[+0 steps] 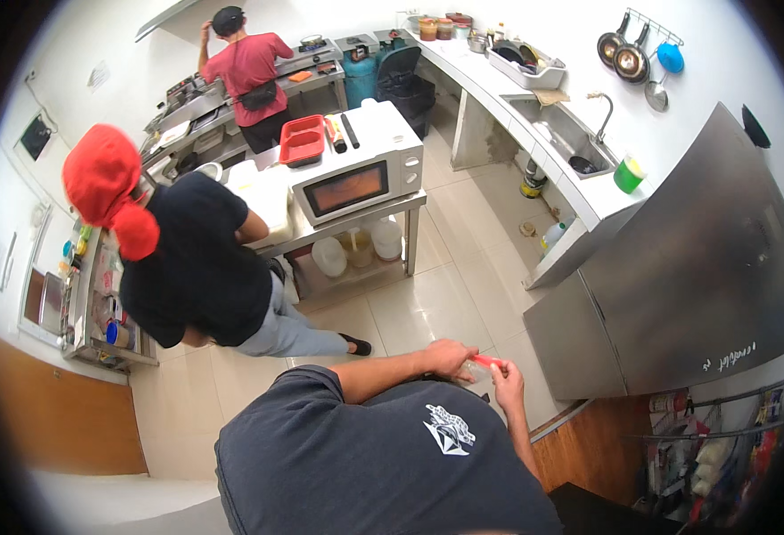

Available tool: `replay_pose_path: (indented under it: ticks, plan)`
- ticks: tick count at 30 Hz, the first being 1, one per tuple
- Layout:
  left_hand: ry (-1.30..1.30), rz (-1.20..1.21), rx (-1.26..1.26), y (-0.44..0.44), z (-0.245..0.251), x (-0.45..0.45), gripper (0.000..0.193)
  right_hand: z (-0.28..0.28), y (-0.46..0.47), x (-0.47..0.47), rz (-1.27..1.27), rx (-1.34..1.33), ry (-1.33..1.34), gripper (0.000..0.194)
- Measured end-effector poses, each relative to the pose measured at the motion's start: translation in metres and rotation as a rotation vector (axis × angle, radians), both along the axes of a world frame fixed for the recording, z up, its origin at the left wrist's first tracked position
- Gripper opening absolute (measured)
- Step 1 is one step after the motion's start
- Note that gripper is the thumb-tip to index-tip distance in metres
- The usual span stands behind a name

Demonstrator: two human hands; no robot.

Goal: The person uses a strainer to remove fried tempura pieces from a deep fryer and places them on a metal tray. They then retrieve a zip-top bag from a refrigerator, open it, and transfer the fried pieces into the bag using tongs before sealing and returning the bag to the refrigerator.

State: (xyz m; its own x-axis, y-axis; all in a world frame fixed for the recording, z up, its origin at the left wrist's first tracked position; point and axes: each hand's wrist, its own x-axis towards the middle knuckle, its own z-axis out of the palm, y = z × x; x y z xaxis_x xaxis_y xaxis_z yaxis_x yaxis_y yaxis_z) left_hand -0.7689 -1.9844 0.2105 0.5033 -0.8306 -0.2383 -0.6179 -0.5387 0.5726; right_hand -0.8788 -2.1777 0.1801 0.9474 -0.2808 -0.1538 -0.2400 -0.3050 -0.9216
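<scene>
In front of my dark grey shirt, my left hand (450, 358) and my right hand (509, 384) meet on a small red item (487, 361). It looks like a narrow strip, and I cannot tell exactly what it is. Clear plastic (477, 374) hangs just below it, near the left fingers. My right fingertips pinch the red item's right end, and the left hand grips its other end. Both hands are held over the tiled floor, away from any counter. The left palm side is hidden.
A co-worker in a red head covering (101, 174) stands ahead-left at a steel table bearing a white microwave (358, 180). Another person (251, 73) faces the stove. On the right are a sink (552, 130) and a steel refrigerator (686, 267). Packets hang on a rack (719, 435).
</scene>
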Motion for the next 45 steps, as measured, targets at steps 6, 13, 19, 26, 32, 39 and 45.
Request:
replay_pose_path:
  ticks: [6,13,19,26,32,39,45]
  plan:
    - [-0.022,0.003,0.134,0.004,-0.045,0.097,0.062,-0.028,-0.088,0.103,0.055,-0.159,0.284,0.033]
    - [0.173,0.286,0.352,0.078,-0.117,0.127,0.067,-0.038,-0.216,0.252,0.370,-0.587,0.418,0.039]
    - [0.281,0.808,0.438,0.124,-0.119,0.088,0.071,-0.069,-0.317,0.369,0.510,-1.053,0.500,0.038]
    - [0.381,1.309,0.534,0.111,-0.069,0.071,0.073,-0.113,-0.369,0.437,0.617,-1.292,0.901,0.044]
    - [0.365,1.423,0.528,0.089,-0.054,0.088,0.069,-0.138,-0.392,0.465,0.721,-1.151,1.096,0.045]
    - [0.380,1.363,0.569,0.089,-0.041,0.131,0.070,-0.158,-0.394,0.472,0.617,-1.084,1.155,0.044]
    - [0.290,1.311,0.572,0.118,-0.031,0.174,0.073,-0.156,-0.382,0.455,0.370,-1.218,1.001,0.035]
